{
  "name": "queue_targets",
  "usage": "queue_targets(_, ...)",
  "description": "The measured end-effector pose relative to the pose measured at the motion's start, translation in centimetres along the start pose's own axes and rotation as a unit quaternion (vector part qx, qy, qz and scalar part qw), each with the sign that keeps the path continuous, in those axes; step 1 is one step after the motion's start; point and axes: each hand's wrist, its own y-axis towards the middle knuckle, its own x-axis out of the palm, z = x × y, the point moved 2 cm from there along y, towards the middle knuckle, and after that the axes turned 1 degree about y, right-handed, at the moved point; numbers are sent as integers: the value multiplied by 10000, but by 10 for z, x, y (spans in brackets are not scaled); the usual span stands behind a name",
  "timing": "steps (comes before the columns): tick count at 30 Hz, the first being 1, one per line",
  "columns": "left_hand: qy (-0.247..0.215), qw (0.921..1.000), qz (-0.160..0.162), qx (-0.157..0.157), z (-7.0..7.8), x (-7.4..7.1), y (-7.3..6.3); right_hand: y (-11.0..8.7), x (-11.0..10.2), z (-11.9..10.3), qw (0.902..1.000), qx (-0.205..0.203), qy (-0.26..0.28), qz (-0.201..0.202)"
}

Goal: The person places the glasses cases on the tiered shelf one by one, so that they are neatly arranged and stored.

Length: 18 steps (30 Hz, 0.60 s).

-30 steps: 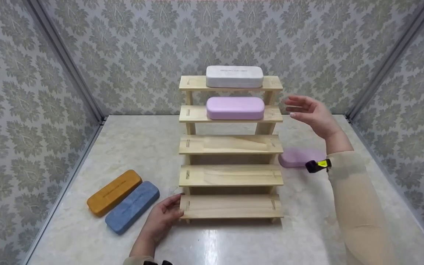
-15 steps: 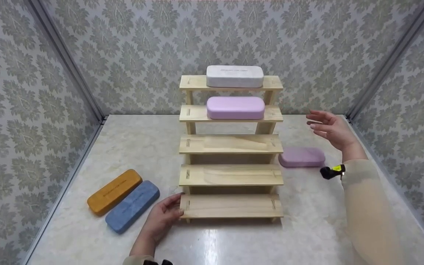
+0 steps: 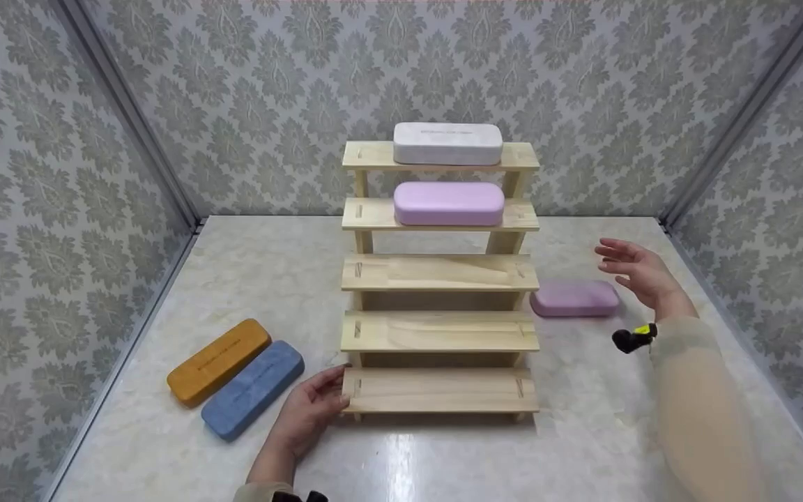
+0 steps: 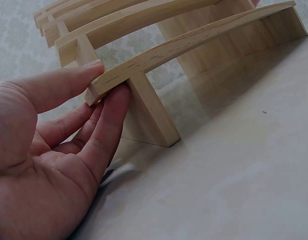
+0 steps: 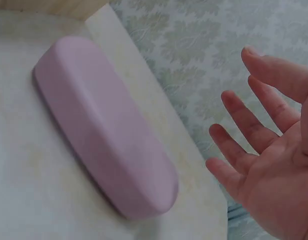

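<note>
A stepped wooden display rack (image 3: 440,390) stands in the middle of the table. My left hand (image 3: 309,411) pinches the left end of its lowest shelf, thumb on top and fingers beneath, as the left wrist view (image 4: 59,140) shows. My right hand (image 3: 642,275) hovers with fingers spread, holding nothing, above and right of a mauve glasses case (image 3: 574,298) on the table. That case (image 5: 106,130) fills much of the right wrist view, apart from the fingers. On the top shelf sits a white glasses case (image 3: 447,143); a lilac glasses case (image 3: 448,203) lies one shelf below.
An orange glasses case (image 3: 219,361) and a blue glasses case (image 3: 253,390) lie side by side, slanted, on the table left of the rack. Patterned walls (image 3: 276,104) enclose the table at the back and both sides.
My right hand has moved away from beside the lilac case's shelf, rightward and down toward the mauve case. The left hand keeps its grip on the lowest shelf.
</note>
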Motion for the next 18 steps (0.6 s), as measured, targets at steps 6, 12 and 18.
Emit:
queue_targets(6, 62, 10000, 3, 6, 0, 0, 0, 1, -4, 25, 9984, 435, -322, 164)
queue_targets(12, 117, 9999, 25, 23, 1, 0, 0, -1, -4, 42, 9969, 694, -357, 131)
queue_targets(18, 94, 9999, 3, 97, 1, -1, -1, 1, 3, 49, 9968, 772, -192, 95)
